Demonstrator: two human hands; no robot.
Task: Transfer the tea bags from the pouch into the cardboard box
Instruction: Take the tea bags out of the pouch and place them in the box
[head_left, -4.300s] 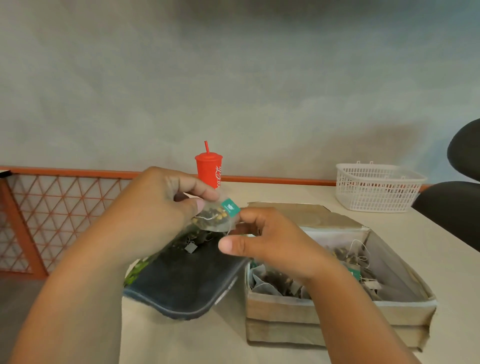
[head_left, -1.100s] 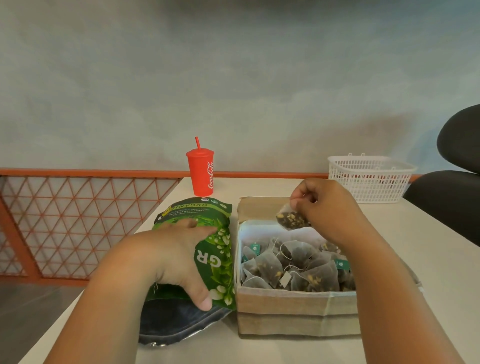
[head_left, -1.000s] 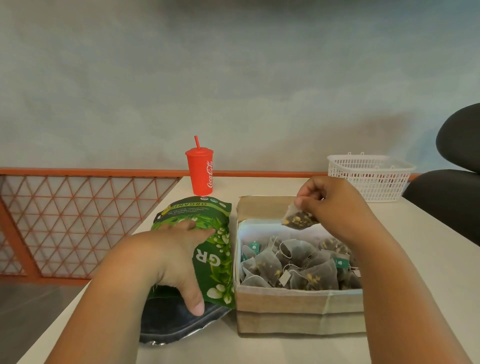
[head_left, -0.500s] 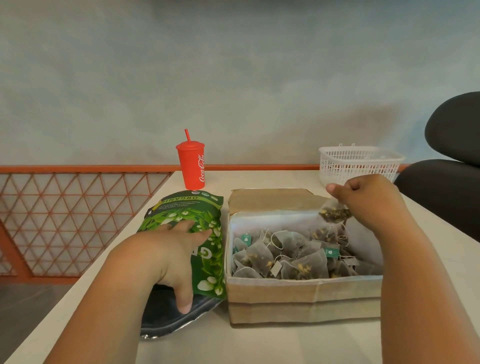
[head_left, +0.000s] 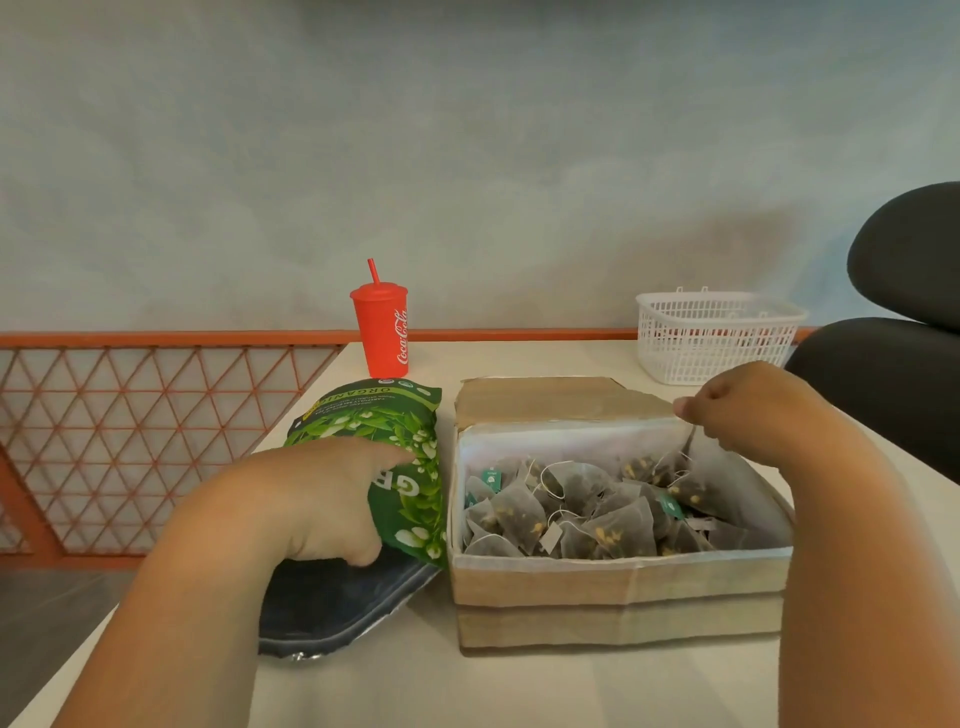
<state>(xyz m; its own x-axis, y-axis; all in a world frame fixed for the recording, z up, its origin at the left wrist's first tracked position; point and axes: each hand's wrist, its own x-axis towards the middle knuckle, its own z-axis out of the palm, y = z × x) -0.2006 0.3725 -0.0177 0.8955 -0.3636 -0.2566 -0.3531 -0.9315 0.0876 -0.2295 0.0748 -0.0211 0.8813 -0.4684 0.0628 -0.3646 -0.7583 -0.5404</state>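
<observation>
This looks like the drop-off end of 1 cycle. The right hand (head_left: 748, 410) hangs over the far right corner of the cardboard box (head_left: 613, 587), fingers curled in. 1 tea bag (head_left: 675, 467) stands on end just under them. A thin corner or string of that bag runs up towards the fingertips, which are turned away from view. I cannot tell whether the hand pinches the bag or merely hovers above it.

The left hand (head_left: 311, 504) lies on the green pouch (head_left: 400, 431), fingers over its printed face and thumb hooked at the open mouth, grasping it and pinning it to the bench (head_left: 519, 691). The pouch lies by the bench's left edge, just beside the box's left wall and seemingly touching it. The box sits towards the near edge, with a heap of tea bags (head_left: 618, 525) covering its floor.

Next, I'd judge, the bag must settle clear of the box's wall. Then the right hand crosses to the pouch's mouth, which faces the near edge, while the left hand steadies the pouch. The strings and tags look tangle-prone, so 1 pull could drag out several.

The pouch's inside is dark and partly covered by the left hand, so how many bags remain cannot be made out. At the far edge stand a red cup (head_left: 382, 332) and a white basket (head_left: 717, 338), whose contents are unclear.
</observation>
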